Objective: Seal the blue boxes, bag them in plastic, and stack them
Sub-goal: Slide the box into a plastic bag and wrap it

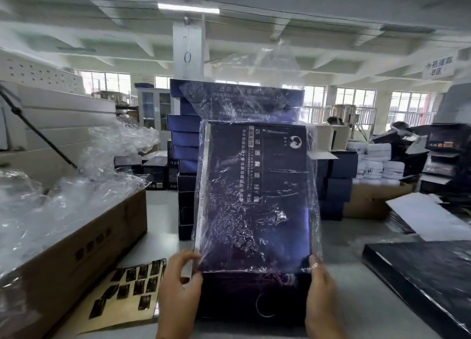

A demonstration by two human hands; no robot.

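The main risk we see is the film. The plastic bag (275,65) is thin and heavily creased, and it covers only the upper part of the blue box (257,185). Its open mouth ends just between our two hands, so the bottom band of the box is bare. If we pull the mouth down unevenly, the film may catch on a lower corner and tear or bunch up. The loose slack standing well above the box could also trap air.

The box is tall and stands on end, so a slipping grip on the slick film could tip it away from us into the stack of blue boxes (186,139) just beyond it.

Our left hand (178,287) curls round the box's lower left edge and pinches the film there. Our right hand (321,295) clasps the lower right edge, with a fingertip on the plastic.

The box is upright between the hands, over the surface (356,287). We cannot tell whether its bottom edge rests there.

It is dark blue, flat and rectangular, with pale printed characters and a round emblem near the top.
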